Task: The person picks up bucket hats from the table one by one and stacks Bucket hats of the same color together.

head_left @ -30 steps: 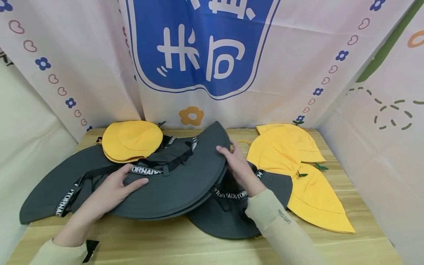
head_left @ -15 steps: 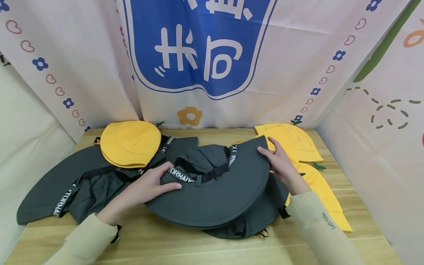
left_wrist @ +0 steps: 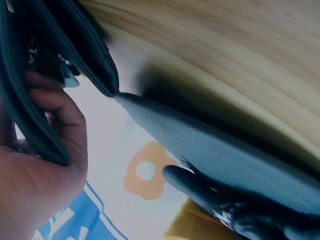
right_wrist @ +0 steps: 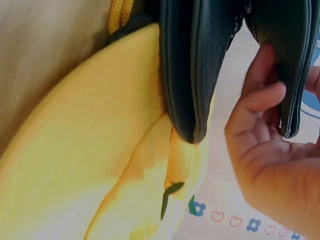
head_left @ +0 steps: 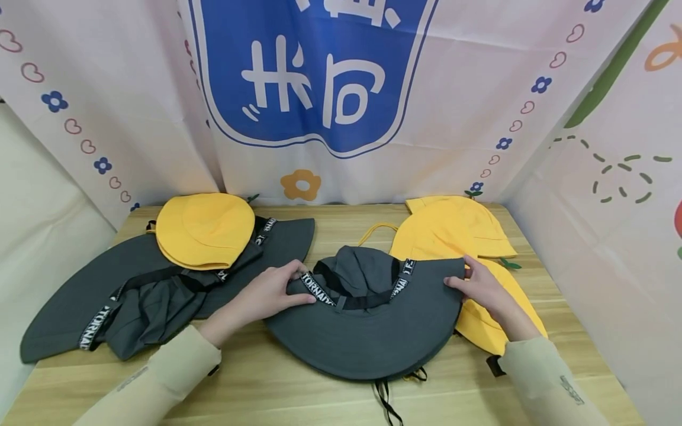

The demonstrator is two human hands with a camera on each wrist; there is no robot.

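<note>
A dark grey wide-brimmed hat [head_left: 367, 343] with lettered trim lies crown up in front of me, over another dark hat [right_wrist: 185, 75] visible below it in the right wrist view. My left hand [head_left: 266, 293] pinches its brim at the left, thumb on top; the left wrist view shows the fingers [left_wrist: 60, 107] curled under that edge. At the right corner, my right hand [head_left: 482, 287] holds the brim between thumb and fingers. Black cords [head_left: 386, 399] hang from beneath the hat onto the table.
Several yellow hats [head_left: 437, 231] overlap at the right, partly behind the dark brim. On the left, dark hats [head_left: 64, 302] lie spread with a yellow hat [head_left: 205, 231] on top. The wooden table [head_left: 298, 402] ends at a printed curtain [head_left: 351, 177].
Both hands have carried the grey hat from the left pile rightward and lowered it over the dark hat at the centre right. The left pile's dark hats are now uncovered.
</note>
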